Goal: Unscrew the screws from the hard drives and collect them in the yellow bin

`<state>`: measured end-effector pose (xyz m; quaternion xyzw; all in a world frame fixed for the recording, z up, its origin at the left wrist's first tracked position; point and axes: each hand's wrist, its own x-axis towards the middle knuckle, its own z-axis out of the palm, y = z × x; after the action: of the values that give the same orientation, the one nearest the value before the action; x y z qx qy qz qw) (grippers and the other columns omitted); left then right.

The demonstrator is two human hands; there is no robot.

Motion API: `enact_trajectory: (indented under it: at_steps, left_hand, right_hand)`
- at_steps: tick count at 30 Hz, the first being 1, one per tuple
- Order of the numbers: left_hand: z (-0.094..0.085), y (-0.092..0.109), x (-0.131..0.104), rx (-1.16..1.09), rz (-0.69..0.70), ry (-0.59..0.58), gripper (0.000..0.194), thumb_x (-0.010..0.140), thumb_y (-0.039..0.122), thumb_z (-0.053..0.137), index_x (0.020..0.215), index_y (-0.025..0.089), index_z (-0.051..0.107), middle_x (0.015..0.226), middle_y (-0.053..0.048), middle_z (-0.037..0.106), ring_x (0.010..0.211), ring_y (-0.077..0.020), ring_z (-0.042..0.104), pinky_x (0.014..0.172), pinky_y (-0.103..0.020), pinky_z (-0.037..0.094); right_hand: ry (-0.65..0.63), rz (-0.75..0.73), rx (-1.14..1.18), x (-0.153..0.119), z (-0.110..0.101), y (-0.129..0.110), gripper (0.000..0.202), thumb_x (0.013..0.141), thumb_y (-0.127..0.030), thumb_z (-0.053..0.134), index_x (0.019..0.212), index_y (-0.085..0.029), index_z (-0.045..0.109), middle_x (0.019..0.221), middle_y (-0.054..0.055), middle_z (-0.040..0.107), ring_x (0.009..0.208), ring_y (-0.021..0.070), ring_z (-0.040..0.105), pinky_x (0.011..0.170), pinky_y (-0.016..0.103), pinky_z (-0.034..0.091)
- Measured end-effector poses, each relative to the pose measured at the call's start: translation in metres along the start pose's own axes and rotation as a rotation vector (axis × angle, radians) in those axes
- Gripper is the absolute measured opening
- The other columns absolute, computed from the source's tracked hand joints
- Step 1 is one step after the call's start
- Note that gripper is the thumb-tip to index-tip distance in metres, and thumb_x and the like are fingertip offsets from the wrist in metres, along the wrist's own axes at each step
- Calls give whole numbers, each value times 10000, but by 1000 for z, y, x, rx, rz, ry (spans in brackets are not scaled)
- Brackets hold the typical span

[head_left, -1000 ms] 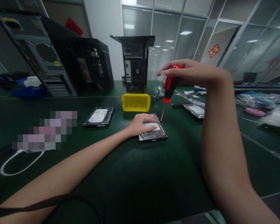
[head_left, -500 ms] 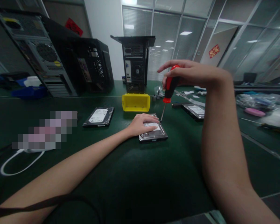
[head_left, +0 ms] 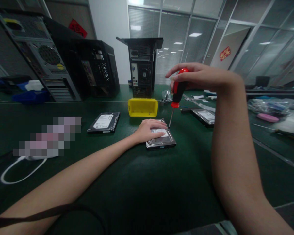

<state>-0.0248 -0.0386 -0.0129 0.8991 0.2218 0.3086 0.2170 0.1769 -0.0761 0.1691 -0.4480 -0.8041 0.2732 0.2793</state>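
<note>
A silver hard drive (head_left: 165,141) lies on the green tabletop in front of me. Across its top rests my left hand (head_left: 152,129), flat, fingers stretched out and partly covering the white label. My right hand (head_left: 192,75) is raised above the drive's right side, closed round a red and black screwdriver (head_left: 179,89). The screwdriver points down, slightly tilted, its tip at the drive's right edge near my left fingertips. Whether the tip sits in a screw is too small to tell.
Behind the drive stands a yellow bin (head_left: 142,108). Other hard drives lie left (head_left: 104,122) and right (head_left: 204,117). Computer cases (head_left: 142,67) line the back. A white cable (head_left: 22,181) loops at the left; plastic bags (head_left: 269,106) and a pink disc (head_left: 268,117) lie at the right.
The screwdriver handle has turned very slightly in my right hand. My left hand and the hard drive stay in place.
</note>
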Motion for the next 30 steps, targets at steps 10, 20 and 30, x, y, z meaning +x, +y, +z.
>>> enact_trajectory:
  at_steps: [10,20,30]
  left_hand:
    - [0,-1,0,21,7,2,275,806,338,633,1052,230,693,1167,-36,669,1140,-212,575,1025,-443,389]
    - [0,0,0,11,-3,0,285,806,347,634,1054,222,695,1174,-49,666,1141,-220,575,1024,-452,388]
    - [-1,2,0,5,-9,-7,273,808,341,630,1054,241,691,1173,-29,666,1145,-213,572,1031,-447,384]
  right_hand:
    - [14,-29,-25,-1,2,-2,371,837,-427,603,1120,-189,580,938,47,641,881,179,617,784,314,495]
    - [12,-32,-20,0,1,1,357,851,-411,590,1130,-189,579,951,52,655,901,190,630,808,346,504]
    - [-17,-8,-6,-1,1,-2,393,830,-467,599,1123,-207,573,931,50,667,913,204,626,800,336,498]
